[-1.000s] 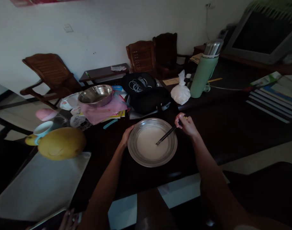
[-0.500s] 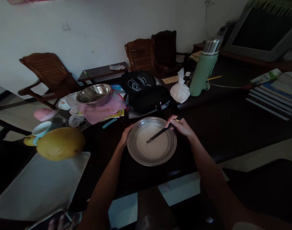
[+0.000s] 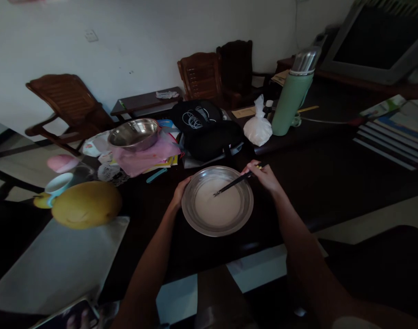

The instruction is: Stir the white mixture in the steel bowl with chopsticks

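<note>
A wide metal bowl [image 3: 188,214] sits near the front edge of the dark table, with a pale, whitish mixture [image 3: 217,205] inside. My left hand [image 3: 180,191] grips the bowl's left rim. In my right hand [image 3: 262,173], over the right rim, is a pair of dark chopsticks [image 3: 234,182], closed between the fingers. They slant down to the left, and their tips touch the mixture near the bowl's middle. Beyond the bowl stand a tied clear bag of white powder [image 3: 258,130] and a green thermos [image 3: 292,103] with a metal cap.
Left of the bowl are a yellow plush-like object [image 3: 87,205], a light-blue mug [image 3: 59,183] and an empty metal basin [image 3: 133,135] on a pink cloth. Black cases [image 3: 212,139] lie behind. Books [image 3: 392,139] are stacked right. Another person's hand holds a phone [image 3: 70,317] at bottom left.
My right hand has shifted slightly right, and the chopstick tips have moved a little right and up within the mixture. My left hand stays on the bowl.
</note>
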The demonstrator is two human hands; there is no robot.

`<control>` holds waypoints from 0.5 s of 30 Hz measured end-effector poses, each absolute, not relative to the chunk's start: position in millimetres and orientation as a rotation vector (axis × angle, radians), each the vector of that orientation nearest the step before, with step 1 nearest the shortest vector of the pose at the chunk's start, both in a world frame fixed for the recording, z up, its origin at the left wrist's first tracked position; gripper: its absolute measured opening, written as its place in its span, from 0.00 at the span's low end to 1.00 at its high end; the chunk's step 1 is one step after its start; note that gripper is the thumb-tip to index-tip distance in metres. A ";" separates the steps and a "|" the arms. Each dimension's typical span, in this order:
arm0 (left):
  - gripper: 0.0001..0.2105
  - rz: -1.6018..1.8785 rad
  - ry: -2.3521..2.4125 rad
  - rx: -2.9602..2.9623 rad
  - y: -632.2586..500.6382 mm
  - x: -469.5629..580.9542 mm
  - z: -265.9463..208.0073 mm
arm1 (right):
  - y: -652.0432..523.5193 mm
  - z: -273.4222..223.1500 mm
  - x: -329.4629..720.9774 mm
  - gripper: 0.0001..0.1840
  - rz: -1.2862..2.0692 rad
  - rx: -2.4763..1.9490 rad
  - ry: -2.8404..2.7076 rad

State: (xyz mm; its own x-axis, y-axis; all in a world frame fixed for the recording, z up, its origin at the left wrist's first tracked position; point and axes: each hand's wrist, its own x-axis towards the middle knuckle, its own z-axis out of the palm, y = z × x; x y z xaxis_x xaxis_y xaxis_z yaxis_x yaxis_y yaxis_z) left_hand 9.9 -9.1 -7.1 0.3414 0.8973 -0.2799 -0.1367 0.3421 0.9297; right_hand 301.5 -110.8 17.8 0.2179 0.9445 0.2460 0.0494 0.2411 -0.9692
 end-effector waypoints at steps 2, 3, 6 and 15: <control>0.17 0.836 0.965 0.984 -9.2 9.7 -7.5 | -111.9 18.8 305.7 0.23 0.788 -1.156 -1.105; 0.16 0.839 0.960 0.993 -9.3 9.6 -7.5 | -112.6 19.2 306.4 0.23 0.785 -1.152 -1.101; 0.17 0.841 0.944 1.007 -9.8 9.6 -7.2 | -113.5 20.0 301.6 0.23 0.881 -1.111 -1.212; 0.18 0.835 0.963 0.994 -12.0 11.5 -3.6 | -111.3 16.8 309.7 0.24 0.729 -1.173 -1.122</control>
State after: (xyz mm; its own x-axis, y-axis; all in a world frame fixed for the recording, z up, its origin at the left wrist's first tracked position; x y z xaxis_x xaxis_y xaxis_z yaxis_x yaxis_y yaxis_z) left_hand 11.5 -12.0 -3.6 0.3499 0.8993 -0.2624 -0.1331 0.3250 0.9363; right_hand 309.7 -111.3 16.8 0.3175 0.9025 0.2911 0.1007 0.2732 -0.9567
